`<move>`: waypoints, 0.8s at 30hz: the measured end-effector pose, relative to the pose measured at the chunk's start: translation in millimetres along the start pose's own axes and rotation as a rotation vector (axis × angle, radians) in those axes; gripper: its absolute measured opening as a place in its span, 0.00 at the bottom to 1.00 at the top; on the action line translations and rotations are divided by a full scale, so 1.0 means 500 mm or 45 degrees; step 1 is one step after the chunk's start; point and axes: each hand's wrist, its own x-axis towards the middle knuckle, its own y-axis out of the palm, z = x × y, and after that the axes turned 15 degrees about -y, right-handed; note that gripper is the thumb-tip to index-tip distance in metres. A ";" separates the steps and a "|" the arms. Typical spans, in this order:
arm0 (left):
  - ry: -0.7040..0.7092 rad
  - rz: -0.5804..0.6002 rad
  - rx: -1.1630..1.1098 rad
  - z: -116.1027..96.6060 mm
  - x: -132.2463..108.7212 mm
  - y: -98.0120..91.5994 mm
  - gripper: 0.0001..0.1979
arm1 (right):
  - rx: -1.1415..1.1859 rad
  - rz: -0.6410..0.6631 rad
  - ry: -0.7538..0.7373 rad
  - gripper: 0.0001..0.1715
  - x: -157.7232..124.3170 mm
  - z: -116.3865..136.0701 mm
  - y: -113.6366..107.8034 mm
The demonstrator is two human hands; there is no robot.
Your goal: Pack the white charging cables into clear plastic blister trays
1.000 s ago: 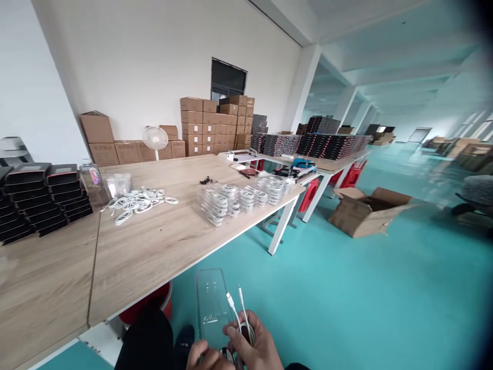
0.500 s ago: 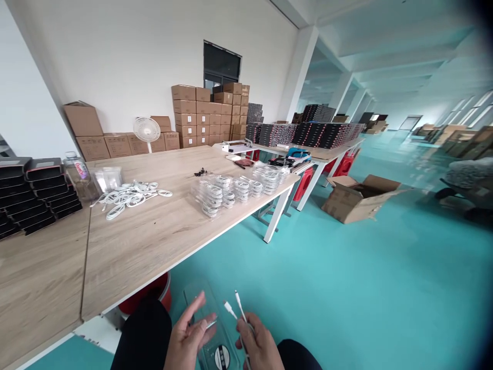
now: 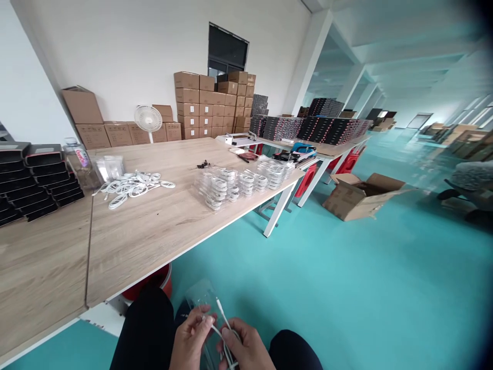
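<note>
A white charging cable is held over my lap between both hands. My right hand is closed around its doubled lengths, and one slim plug end sticks up past the fingers. My left hand pinches the other end between thumb and fingertips, hiding most of that plug. Behind and below the hands is a clear plastic package, partly covered by them. On the table to the left lies a loose pile of white cables. Clear trays of coiled cables stand along the table's front edge.
The wooden table runs along my left. Black boxes, a plastic bottle and clear bags are at its left end. Small black pieces lie mid-table. An open carton sits on the floor.
My left hand has gone from spread fingers to pinching one cable end, and has come close to my right hand. The right hand has shifted slightly left; the view has tilted a little.
</note>
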 end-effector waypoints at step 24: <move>-0.206 0.098 -0.294 -0.003 -0.005 0.007 0.20 | 0.151 -0.122 0.087 0.17 0.024 -0.027 0.045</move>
